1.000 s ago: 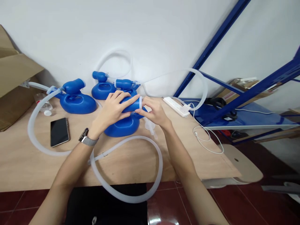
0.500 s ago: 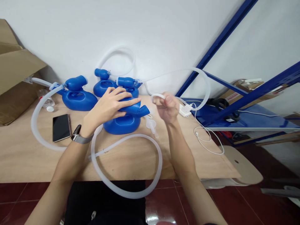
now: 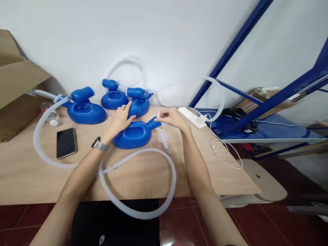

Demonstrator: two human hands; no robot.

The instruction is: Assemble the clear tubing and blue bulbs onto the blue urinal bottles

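In front of me a blue plastic urinal bottle (image 3: 133,139) stands upright, its angled spout (image 3: 153,123) pointing right. My left hand (image 3: 120,120) grips a blue cup-shaped piece (image 3: 134,109) behind its handle; the fingers partly hide that piece. At the spout's mouth, the fingertips of my right hand (image 3: 172,118) pinch a whitish ring (image 3: 159,114), mostly hidden by the fingers. How far the ring sits on the spout I cannot tell. A clear hose (image 3: 174,177) loops toward me past the table edge. Translucent caps (image 3: 163,138) lie beside the spout.
Several similar blue bottles (image 3: 86,113) with hoses stand at the back and left. A phone (image 3: 66,142), a clear drink bottle (image 3: 52,115) and a cardboard box (image 3: 23,85) are on the left. On the right are a power strip (image 3: 192,118), a white cable (image 3: 227,160) and a blue shelf (image 3: 276,128).
My right hand has brought the whitish ring left and down to the spout. My left hand has shifted left, and the cup-shaped piece has tipped back, uncovering the bottle's handle.
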